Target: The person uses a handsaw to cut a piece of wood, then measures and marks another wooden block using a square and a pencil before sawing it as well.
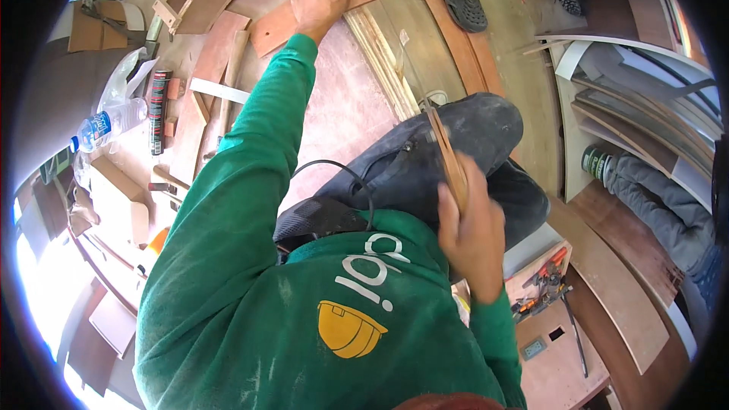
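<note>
My left hand (323, 4) is stretched out far ahead, its fingers closed over a short reddish-brown wooden board (277, 30) with a small dark hole near one end. That board lies across the pale edge of a stack of sheets (372, 61). In front of my body, my right hand (472, 228) is wrapped round the wooden handle of what looks like a hand saw (448, 148). Its thin blade is seen nearly edge-on and points away from me, beside the sheets. Motion blurs the right hand slightly.
Left of my arm lie a plastic water bottle (114, 123), a dark sealant tube (158, 112), wood strips and a hammer-like tool. Another person's shoe (460, 4) stands at the far right. Right of me are a wooden box (566, 357) with tools and leaning curved panels (623, 281).
</note>
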{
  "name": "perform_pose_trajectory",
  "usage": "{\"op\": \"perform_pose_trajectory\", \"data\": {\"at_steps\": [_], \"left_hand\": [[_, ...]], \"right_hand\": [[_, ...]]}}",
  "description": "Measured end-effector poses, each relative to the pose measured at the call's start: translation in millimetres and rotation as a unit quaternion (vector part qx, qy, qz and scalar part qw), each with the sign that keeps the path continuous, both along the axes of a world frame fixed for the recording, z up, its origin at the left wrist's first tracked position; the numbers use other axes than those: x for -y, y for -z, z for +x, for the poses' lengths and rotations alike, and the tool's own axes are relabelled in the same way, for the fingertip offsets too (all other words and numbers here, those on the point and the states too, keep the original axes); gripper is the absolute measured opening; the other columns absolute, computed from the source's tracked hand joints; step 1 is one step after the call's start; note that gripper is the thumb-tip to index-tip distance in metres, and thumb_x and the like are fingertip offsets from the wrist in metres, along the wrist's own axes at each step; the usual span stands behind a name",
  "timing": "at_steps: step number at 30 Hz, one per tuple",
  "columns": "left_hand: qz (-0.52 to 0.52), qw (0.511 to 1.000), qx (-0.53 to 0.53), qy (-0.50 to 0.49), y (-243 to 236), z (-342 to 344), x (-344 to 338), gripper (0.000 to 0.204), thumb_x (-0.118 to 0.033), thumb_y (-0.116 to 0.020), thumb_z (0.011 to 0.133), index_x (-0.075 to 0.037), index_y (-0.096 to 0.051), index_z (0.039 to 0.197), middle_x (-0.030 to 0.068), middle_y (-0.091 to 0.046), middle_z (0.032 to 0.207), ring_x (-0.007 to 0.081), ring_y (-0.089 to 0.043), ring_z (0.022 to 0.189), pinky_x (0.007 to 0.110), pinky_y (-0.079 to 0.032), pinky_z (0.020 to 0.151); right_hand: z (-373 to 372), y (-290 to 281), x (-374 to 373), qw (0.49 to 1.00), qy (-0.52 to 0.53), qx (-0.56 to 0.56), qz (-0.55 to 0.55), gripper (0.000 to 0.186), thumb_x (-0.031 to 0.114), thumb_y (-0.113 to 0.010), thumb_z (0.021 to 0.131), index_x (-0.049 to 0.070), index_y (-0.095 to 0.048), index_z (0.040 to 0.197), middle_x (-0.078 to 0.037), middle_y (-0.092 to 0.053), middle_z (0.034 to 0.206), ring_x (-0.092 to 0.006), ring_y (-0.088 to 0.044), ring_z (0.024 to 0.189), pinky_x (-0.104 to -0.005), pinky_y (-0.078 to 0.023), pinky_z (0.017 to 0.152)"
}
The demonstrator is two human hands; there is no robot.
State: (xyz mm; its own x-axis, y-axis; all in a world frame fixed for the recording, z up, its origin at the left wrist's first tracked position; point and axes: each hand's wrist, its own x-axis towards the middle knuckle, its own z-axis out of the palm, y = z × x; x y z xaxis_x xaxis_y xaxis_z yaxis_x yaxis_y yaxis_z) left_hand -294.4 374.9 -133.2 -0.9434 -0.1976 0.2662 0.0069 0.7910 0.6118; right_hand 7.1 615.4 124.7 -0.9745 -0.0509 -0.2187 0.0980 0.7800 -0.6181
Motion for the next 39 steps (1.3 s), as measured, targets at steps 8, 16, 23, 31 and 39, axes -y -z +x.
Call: {"op": "perform_pose_trajectory", "data": {"at_steps": [8,16,23,31,39], "left_hand": [[-0.012,0.998,-0.041,0.047,-16.7,6.6,-6.1,0.031,-0.041,-0.063,0.106,-0.015,-0.08,0.107,0.0181,-0.068,0.107,0.0405,-0.067,0.102,0.052,-0.053,0.089],[-0.006,0.992,-0.069,0.105,-15.6,9.3,3.3,0.039,-0.047,-0.063,0.106,-0.012,-0.081,0.104,0.0211,-0.068,0.109,0.0432,-0.066,0.104,0.053,-0.052,0.091],[0.006,0.997,-0.044,0.065,-17.7,5.6,-5.5,0.034,-0.043,-0.063,0.106,-0.014,-0.08,0.103,0.0203,-0.066,0.105,0.0426,-0.065,0.099,0.054,-0.052,0.089],[-0.001,0.995,-0.067,0.071,-17.1,10.7,-1.4,0.03,-0.04,-0.064,0.106,-0.015,-0.08,0.106,0.0184,-0.068,0.105,0.0408,-0.065,0.098,0.052,-0.052,0.087],[-0.111,0.976,-0.116,0.147,-12.8,2.9,-1.7,0.024,-0.031,-0.058,0.108,-0.018,-0.076,0.118,0.0108,-0.069,0.101,0.0361,-0.063,0.101,0.05,-0.053,0.088]], "right_hand": [[-81.7,48.9,26.6,0.999,-0.018,-0.036,0.013,0.042,0.019,-0.066,0.103,-0.001,-0.054,0.139,-0.031,-0.073,0.094,-0.0523,-0.072,0.088,-0.0586,-0.057,0.073],[4.2,1.4,-7.8,1.0,-0.009,0.004,-0.014,0.052,0.016,-0.066,0.104,0.001,-0.05,0.151,-0.03,-0.074,0.104,-0.0513,-0.073,0.098,-0.0543,-0.059,0.079],[-88.5,56.9,22.3,0.999,-0.02,-0.036,-0.001,0.045,0.017,-0.067,0.103,0.001,-0.054,0.143,-0.033,-0.072,0.098,-0.053,-0.071,0.09,-0.0574,-0.056,0.075],[17.3,-2.8,-16.0,1.0,-0.013,-0.017,0.006,0.052,0.016,-0.068,0.103,0.001,-0.051,0.15,-0.03,-0.074,0.107,-0.0502,-0.074,0.098,-0.0523,-0.06,0.08],[-94.0,67.9,23.9,0.998,-0.02,-0.067,0.002,0.044,0.017,-0.066,0.102,-0.001,-0.054,0.14,-0.033,-0.072,0.094,-0.0527,-0.071,0.089,-0.0577,-0.056,0.074]]}}
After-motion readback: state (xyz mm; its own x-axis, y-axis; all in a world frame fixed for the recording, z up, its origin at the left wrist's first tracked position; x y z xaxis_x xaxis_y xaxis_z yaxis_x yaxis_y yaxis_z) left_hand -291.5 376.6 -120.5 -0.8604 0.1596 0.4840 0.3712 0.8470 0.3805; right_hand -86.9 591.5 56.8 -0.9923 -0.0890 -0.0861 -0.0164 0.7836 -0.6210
